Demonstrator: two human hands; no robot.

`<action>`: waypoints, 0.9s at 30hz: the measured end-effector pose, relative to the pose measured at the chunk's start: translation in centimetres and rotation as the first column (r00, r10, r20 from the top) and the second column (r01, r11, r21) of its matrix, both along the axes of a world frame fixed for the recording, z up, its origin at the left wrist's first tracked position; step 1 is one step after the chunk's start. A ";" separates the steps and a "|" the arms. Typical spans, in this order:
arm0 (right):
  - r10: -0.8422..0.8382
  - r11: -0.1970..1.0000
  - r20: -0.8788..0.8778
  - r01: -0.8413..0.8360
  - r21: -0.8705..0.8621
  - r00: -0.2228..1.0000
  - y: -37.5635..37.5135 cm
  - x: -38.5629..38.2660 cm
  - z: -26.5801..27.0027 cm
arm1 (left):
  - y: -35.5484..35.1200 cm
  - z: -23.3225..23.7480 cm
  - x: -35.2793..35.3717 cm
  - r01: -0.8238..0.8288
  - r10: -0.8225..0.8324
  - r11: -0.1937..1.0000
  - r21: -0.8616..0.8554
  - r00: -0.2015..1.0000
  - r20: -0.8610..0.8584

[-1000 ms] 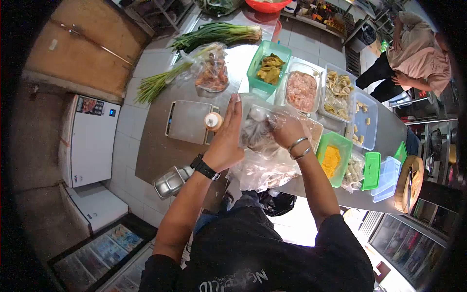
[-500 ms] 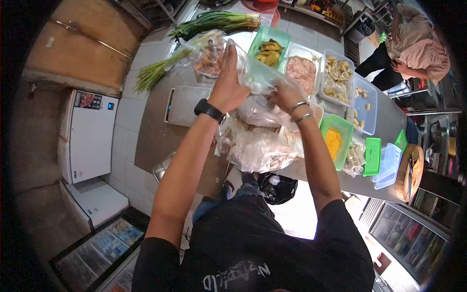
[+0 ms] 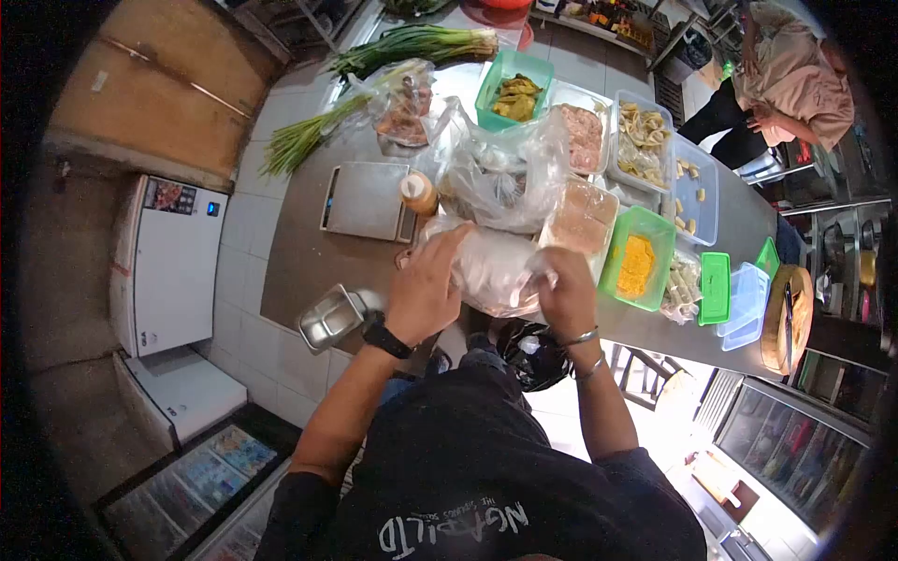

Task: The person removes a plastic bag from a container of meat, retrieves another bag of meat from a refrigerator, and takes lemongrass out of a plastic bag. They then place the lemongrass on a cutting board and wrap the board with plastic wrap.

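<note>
Near the table's front edge lies a filled clear plastic bag, its contents blurred by the plastic. My left hand is closed on the bag's left side. At the right side, my right hand grips it with curled fingers. Just behind it a second clear plastic bag sits loose and rumpled, untouched by either hand. A squeeze bottle with orange-brown sauce stands left of the bags. Close to my left wrist is a metal pan.
Tubs of yellow pieces, pink minced meat and orange powder line the table's right half. A scale, bagged meat and green onions are leftward. A co-worker stands at the far right.
Both hands have come back toward me, leaving the rear bag and taking hold of the nearer one. The sauce bottle and metal pan are now uncovered.
</note>
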State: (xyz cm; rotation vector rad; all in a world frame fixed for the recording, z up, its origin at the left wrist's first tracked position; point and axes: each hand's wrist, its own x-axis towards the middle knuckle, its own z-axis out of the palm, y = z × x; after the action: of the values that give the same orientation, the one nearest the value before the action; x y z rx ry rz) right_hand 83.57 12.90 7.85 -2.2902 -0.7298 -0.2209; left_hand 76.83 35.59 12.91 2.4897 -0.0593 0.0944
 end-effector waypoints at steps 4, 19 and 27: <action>-0.283 0.924 -0.272 0.338 0.180 0.920 0.7 3.0 3.0 | -1.8 -1.3 0.8 -0.093 0.081 0.972 -0.216 0.995 -0.063; -0.216 0.975 0.112 0.208 0.077 0.970 0.2 3.3 5.1 | 0.4 -2.0 3.8 -0.246 0.274 0.776 -0.580 0.961 -0.042; 0.185 0.974 0.109 -0.197 0.108 0.977 4.6 2.4 6.1 | 1.5 -0.2 4.2 -0.237 0.186 0.236 -0.942 0.963 -0.196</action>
State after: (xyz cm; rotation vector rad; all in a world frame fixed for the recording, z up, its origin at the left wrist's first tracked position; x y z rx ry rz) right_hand 85.98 17.54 13.95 -2.0934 -0.9568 -0.2809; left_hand 81.01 37.12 12.75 1.1833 0.2946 0.1384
